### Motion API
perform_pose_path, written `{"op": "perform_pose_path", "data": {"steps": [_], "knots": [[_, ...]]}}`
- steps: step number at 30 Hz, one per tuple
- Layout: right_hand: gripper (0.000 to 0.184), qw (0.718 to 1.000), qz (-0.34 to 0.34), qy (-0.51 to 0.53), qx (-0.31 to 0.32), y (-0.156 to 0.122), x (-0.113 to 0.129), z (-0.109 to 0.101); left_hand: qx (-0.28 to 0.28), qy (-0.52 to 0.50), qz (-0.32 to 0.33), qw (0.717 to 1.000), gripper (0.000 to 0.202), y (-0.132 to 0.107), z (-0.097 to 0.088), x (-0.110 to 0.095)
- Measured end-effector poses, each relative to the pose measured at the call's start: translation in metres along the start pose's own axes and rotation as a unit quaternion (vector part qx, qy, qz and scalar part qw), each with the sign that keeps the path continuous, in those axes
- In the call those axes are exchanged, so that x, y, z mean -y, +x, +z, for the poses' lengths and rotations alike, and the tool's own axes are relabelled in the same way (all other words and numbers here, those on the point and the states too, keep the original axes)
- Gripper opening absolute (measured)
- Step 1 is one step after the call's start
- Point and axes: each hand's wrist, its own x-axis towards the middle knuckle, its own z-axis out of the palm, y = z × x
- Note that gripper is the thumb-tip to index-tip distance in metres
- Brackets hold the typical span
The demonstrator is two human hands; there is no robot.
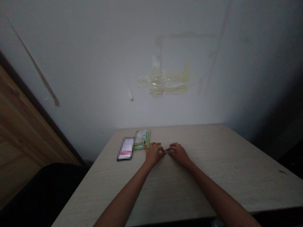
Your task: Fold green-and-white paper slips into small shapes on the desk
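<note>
Both my hands rest on a pale wooden table [213,164], fingertips meeting near its middle. My left hand [153,153] and my right hand [178,153] have curled fingers that pinch a tiny greenish object [166,152] between them; it is too small to name. Just left of my left hand lies a green and white packet [142,139], flat on the table. Beside it, further left, lies a phone [126,148] with a lit screen.
The table stands against a white wall with old tape residue [163,82]. A wooden panel [21,132] runs along the left. A dark shape [40,189] sits low at the left by the table's corner.
</note>
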Motion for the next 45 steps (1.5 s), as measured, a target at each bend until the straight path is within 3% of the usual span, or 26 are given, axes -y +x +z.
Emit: {"op": "perform_pose_path", "data": {"steps": [7, 16, 26, 45], "knots": [[0.019, 1.0, -0.005, 0.0, -0.007, -0.001, 0.002, -0.001, -0.032, 0.036, 0.055, 0.997, 0.013, -0.008, 0.005, -0.008], [0.022, 1.0, -0.005, -0.007, 0.025, 0.004, -0.007, 0.001, 0.009, 0.025, -0.007, 1.0, 0.019, -0.006, 0.004, -0.001], [0.023, 0.999, -0.034, -0.011, 0.027, 0.004, -0.012, -0.001, 0.023, 0.02, 0.001, 1.0, 0.016, 0.0, 0.0, -0.005], [0.021, 0.998, -0.029, 0.052, 0.008, 0.007, -0.022, 0.002, -0.01, 0.033, -0.012, 0.999, 0.021, 0.0, 0.002, -0.014]]}}
